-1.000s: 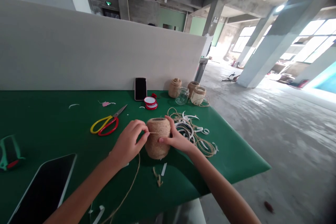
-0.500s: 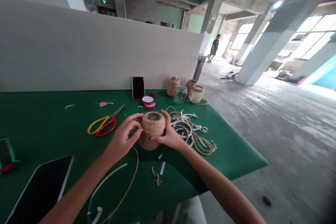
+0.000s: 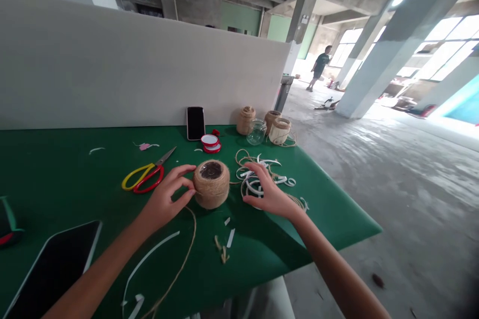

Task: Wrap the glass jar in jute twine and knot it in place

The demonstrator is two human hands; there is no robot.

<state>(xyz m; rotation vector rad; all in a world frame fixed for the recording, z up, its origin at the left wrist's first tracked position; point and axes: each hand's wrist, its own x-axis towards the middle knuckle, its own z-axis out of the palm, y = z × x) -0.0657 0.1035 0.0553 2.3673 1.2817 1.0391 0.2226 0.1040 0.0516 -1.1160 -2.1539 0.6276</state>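
Note:
A jar wrapped in brown twine (image 3: 212,193) stands upright on the green table, its glass mouth facing up. My left hand (image 3: 172,193) steadies it from the left, fingertips and thumb resting against the wrapped side. To the right, apart from the jar, my right hand (image 3: 270,192) is open with thumb and fingers spread. It hovers over a tangle of twine and white strips (image 3: 258,179), partly covering it. A thin strand runs from the jar's right side toward that tangle. Another length of twine (image 3: 189,244) lies in front, left of the jar.
Scissors (image 3: 147,177) lie left of the jar. Behind are a phone (image 3: 195,123), red-rimmed tape rolls (image 3: 210,143), a clear glass jar (image 3: 256,132) and several wrapped jars (image 3: 246,120). A tablet-like device (image 3: 56,264) is front left. A person (image 3: 320,67) walks in the background.
My right hand has let go of the jar and moved right, opening over the tangle. The jar has shifted slightly left, with my left hand still against it. The background person moved right.

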